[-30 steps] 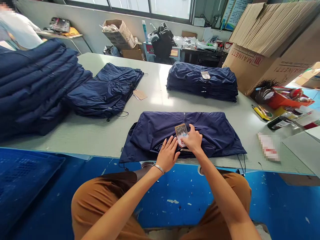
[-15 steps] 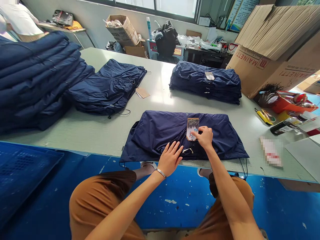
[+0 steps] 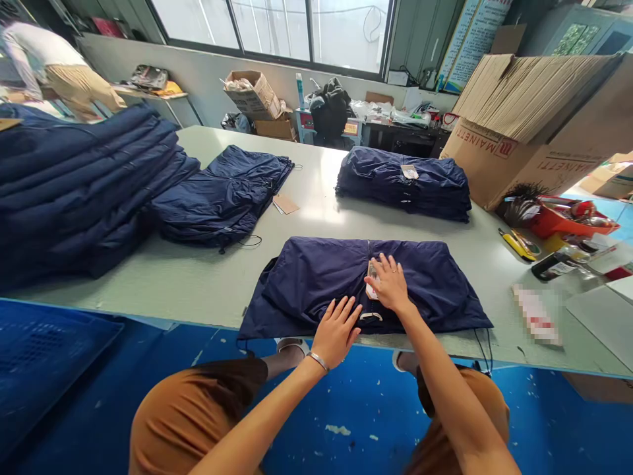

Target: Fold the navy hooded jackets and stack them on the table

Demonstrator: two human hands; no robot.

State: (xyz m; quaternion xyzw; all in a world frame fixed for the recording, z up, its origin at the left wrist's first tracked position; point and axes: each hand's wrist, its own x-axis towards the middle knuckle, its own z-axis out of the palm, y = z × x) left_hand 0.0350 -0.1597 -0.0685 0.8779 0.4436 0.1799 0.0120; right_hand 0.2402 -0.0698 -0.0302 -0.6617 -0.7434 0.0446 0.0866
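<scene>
A folded navy garment (image 3: 311,277) lies across the near edge of the table, with a drawcord hanging off its right corner. On its lower middle rests my left hand (image 3: 336,330), flat with fingers spread. My right hand (image 3: 388,282) lies open over the hang tag (image 3: 372,290), covering part of it. A small white loop (image 3: 370,316) shows between the hands, near the garment's front edge. Farther back on the right sits a folded navy stack (image 3: 403,185) with a pale tag on top.
Navy garments (image 3: 84,191) are piled high at the left, beside a flatter navy garment (image 3: 217,198) with a brown tag (image 3: 285,204). At right are a yellow cutter (image 3: 515,245), a red-orange basket (image 3: 568,218), bottles and a large carton (image 3: 484,158). A person (image 3: 64,63) bends at the far left.
My right hand has let go of the hang tag's edge and now lies flat over it, fingers apart. The view has tilted upward. My left hand stays on the garment.
</scene>
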